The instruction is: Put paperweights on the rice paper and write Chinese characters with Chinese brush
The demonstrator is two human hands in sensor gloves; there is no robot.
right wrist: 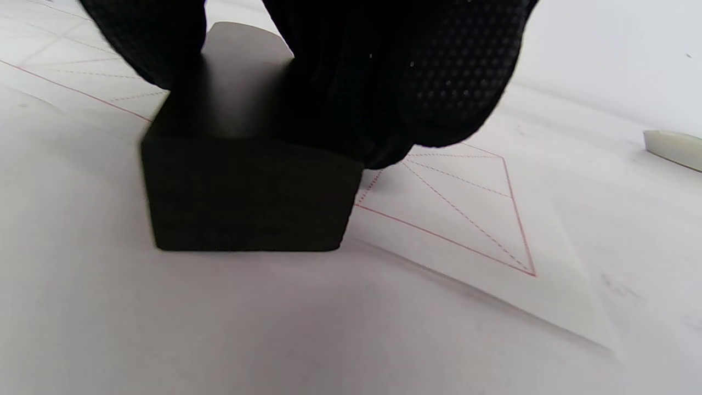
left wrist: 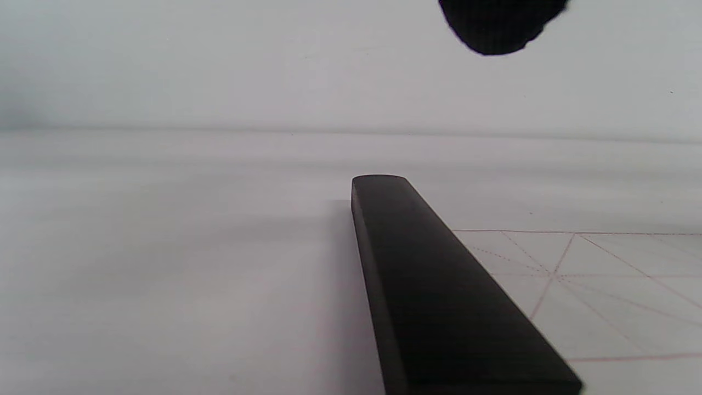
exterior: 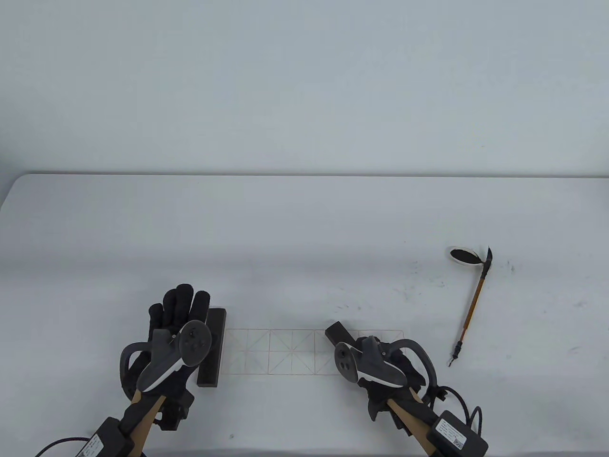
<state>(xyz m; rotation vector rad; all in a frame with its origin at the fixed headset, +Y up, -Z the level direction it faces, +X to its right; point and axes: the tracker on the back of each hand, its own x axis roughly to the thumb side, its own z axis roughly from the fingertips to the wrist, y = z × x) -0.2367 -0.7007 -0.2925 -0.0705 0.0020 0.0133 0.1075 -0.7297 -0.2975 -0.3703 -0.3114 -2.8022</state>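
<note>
A strip of rice paper [exterior: 285, 352] printed with a red practice grid of squares crossed by dashed diagonals lies flat near the front edge of the white counter [exterior: 304, 219], set between two gloved hands. A dark, bar-shaped paperweight [exterior: 212, 347] rests across the paper's left end, its long side running away from the viewer; in the left wrist view it shows as a smooth black slab [left wrist: 439, 296] with a rounded far end, lying along the grid's left border. The left hand [exterior: 178, 316] hovers just left of that bar with its fingers straight and holding nothing; only one dark fingertip [left wrist: 499, 24] enters its wrist camera. At the paper's right end, the right hand [exterior: 380, 366] grips a second paperweight [exterior: 338, 332], fingers [right wrist: 384, 82] curled over its top, the bar lying at an angle to the grid. The right wrist view shows this block [right wrist: 247, 186] sitting on the counter and the paper's right part, its near end face matte black and slightly blurred. Well to the right, a Chinese brush [exterior: 471, 309] with an orange-brown shaft lies on the counter, its dark head beside a small white ink dish [exterior: 464, 255] filled with black. Faint ink smudges fleck the counter near it. The tracker on the right hand hides most of the fingers and much of the second paperweight from above, and the paper's right end is covered there. The dish appears only as a pale sliver [right wrist: 672, 148] at the right wrist view's edge.
</note>
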